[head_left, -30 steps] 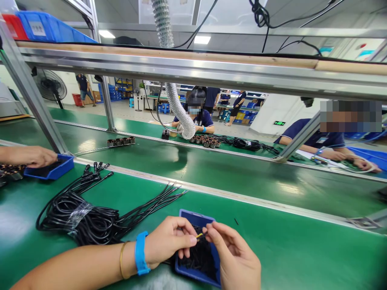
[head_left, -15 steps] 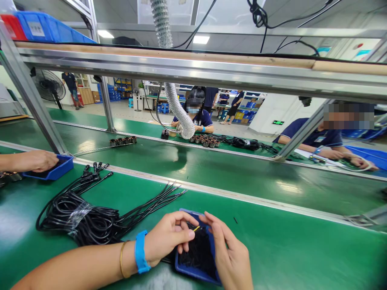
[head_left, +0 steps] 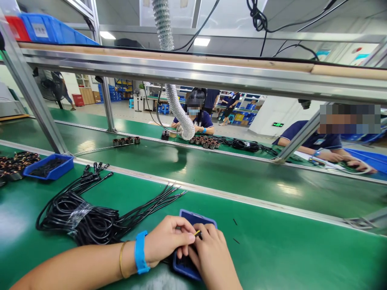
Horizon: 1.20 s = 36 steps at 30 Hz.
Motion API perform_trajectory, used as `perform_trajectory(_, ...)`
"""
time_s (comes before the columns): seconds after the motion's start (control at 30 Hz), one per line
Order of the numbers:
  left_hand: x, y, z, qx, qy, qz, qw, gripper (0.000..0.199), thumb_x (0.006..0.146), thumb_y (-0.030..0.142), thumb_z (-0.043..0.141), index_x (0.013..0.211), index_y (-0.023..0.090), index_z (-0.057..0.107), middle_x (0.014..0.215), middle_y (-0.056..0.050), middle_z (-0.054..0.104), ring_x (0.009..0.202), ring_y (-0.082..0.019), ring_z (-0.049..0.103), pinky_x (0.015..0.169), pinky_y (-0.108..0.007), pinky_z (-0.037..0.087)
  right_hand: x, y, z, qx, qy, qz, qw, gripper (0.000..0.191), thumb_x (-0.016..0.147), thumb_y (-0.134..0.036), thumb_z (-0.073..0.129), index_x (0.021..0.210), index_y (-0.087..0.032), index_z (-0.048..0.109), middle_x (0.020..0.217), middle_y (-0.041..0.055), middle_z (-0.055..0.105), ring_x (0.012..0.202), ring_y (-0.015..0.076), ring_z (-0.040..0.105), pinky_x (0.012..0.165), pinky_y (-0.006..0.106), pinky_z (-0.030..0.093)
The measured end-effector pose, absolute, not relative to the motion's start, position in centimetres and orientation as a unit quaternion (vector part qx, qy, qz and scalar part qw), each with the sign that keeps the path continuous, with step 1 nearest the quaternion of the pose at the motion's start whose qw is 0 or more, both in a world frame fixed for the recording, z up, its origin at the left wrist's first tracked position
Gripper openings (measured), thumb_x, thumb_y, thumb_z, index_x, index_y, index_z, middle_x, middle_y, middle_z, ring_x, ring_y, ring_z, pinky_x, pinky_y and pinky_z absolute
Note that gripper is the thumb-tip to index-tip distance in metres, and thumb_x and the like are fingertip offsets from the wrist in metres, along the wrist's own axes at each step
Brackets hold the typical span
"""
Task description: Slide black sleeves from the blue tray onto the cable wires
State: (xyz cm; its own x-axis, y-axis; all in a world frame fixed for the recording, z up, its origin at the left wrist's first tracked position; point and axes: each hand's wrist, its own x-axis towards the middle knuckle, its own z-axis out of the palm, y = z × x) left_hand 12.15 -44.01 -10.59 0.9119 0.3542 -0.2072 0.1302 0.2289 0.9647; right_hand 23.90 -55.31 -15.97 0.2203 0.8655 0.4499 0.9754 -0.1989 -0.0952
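Note:
My left hand (head_left: 171, 237), with a blue wristband (head_left: 141, 251), pinches a thin yellow wire (head_left: 197, 233) between thumb and forefinger. Something small and black shows against the wire. Beneath both hands is a blue tray (head_left: 181, 269) of short black tubes, which my hands mostly cover. My right hand (head_left: 213, 251) is over the tray, its fingers bent down and its fingertips hidden; whether they grip a tube cannot be seen. Left of my hands lies a taped bundle of black cables (head_left: 90, 219), with bared wire ends pointing toward the tray.
Two small black tubes (head_left: 236, 241) lie right of the tray. At the left are another blue tray (head_left: 50, 167) and copper-wound coils (head_left: 19, 163). A metal frame (head_left: 181, 74) crosses ahead, with a flexible silver duct (head_left: 175, 100) hanging behind it. Two co-workers sit across the bench.
My right hand has moved left and down over the tray. A second black tube now lies on the table. A co-worker's hand has left the far-left tray.

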Motion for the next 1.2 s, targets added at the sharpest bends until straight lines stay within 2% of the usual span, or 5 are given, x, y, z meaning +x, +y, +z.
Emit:
perform_trajectory(0.1, 12.1, -44.0, -10.5, 0.618, 0.195, 0.071, 0.758, 0.034, 0.07, 0.044, 0.071, 0.08, 0.014, 0.058, 0.051, 0.004, 0.055, 0.042, -0.007, 0.045, 0.045, -0.02, 0.034, 23.9, -55.1, -16.3, -0.769, -0.596, -0.157, 0.168, 0.014, 0.073, -0.014, 0.079, 0.068, -0.024, 0.072, 0.076, 0.0027, 0.065, 0.078, 0.0248, 0.055, 0.069, 0.038, 0.037)
perform_trajectory(0.23, 12.2, -44.0, -10.5, 0.615, 0.197, 0.069, 0.76, 0.035, 0.07, 0.044, 0.072, 0.08, 0.014, 0.059, 0.051, 0.004, 0.055, 0.042, -0.007, 0.045, 0.045, -0.02, 0.033, 24.9, -55.8, -15.5, -0.774, -0.599, -0.092, 0.184, 0.016, 0.089, -0.019, 0.063, 0.077, -0.026, 0.072, 0.084, 0.0027, 0.068, 0.08, 0.024, 0.059, 0.069, 0.037, 0.039)
perform_trajectory(0.47, 12.1, -44.1, -10.6, 0.616, 0.209, 0.06, 0.757, 0.035, 0.067, 0.043, 0.072, 0.081, 0.013, 0.06, 0.05, 0.003, 0.055, 0.041, -0.007, 0.044, 0.043, -0.02, 0.035, 27.2, -57.4, -13.7, -0.778, -0.488, 0.034, 0.394, 0.021, 0.087, -0.035, 0.057, 0.09, -0.023, 0.074, 0.082, 0.0038, 0.072, 0.074, 0.0199, 0.068, 0.07, 0.031, 0.053)
perform_trajectory(0.7, 12.2, -44.1, -10.7, 0.629, 0.208, 0.053, 0.748, 0.04, 0.066, 0.047, 0.074, 0.081, 0.013, 0.061, 0.051, 0.003, 0.054, 0.043, -0.008, 0.045, 0.041, -0.019, 0.037, 27.1, -58.1, -11.5, -0.737, -0.485, 0.064, 0.466, 0.026, 0.089, -0.043, 0.06, 0.079, -0.023, 0.071, 0.077, 0.0016, 0.071, 0.072, 0.0166, 0.067, 0.069, 0.021, 0.053)
perform_trajectory(1.2, 12.0, -44.0, -10.7, 0.654, 0.201, 0.05, 0.727, 0.032, 0.068, 0.04, 0.07, 0.081, 0.012, 0.063, 0.052, 0.004, 0.052, 0.044, -0.009, 0.047, 0.039, -0.018, 0.037, 25.6, -58.1, -10.6, -0.703, -0.512, 0.051, 0.491, 0.021, 0.09, -0.035, 0.061, 0.075, -0.021, 0.067, 0.072, 0.0006, 0.067, 0.067, 0.015, 0.063, 0.066, 0.02, 0.051)
